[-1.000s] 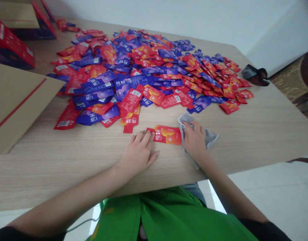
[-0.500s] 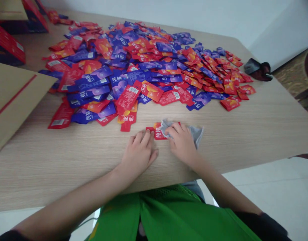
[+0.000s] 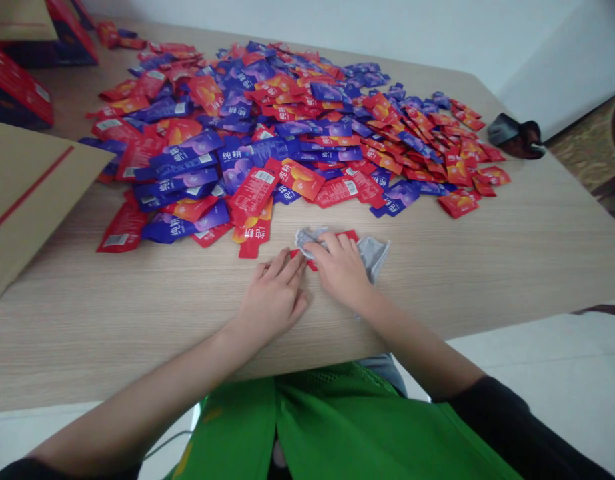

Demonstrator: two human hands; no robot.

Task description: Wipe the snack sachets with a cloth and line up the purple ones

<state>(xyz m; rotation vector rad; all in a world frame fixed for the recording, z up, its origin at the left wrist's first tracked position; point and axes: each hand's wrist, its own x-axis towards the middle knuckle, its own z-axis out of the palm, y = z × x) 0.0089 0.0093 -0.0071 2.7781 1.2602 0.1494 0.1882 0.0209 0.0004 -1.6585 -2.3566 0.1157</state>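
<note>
Head view | left hand [image 3: 273, 295], fingers slightly apart, holds flat red packet [image 3: 348, 235] | right hand [image 3: 343, 272], fingers clamped on crumpled gray cloth [image 3: 373, 253] | best rub gently

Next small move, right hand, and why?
Probably slide the crumpled grey cloth rightward along the flat red pouch: the bare right hand presses it close to the bare left hand, which rests on the pouch's left end; the pouch's upper right corner shows uncovered.
</note>
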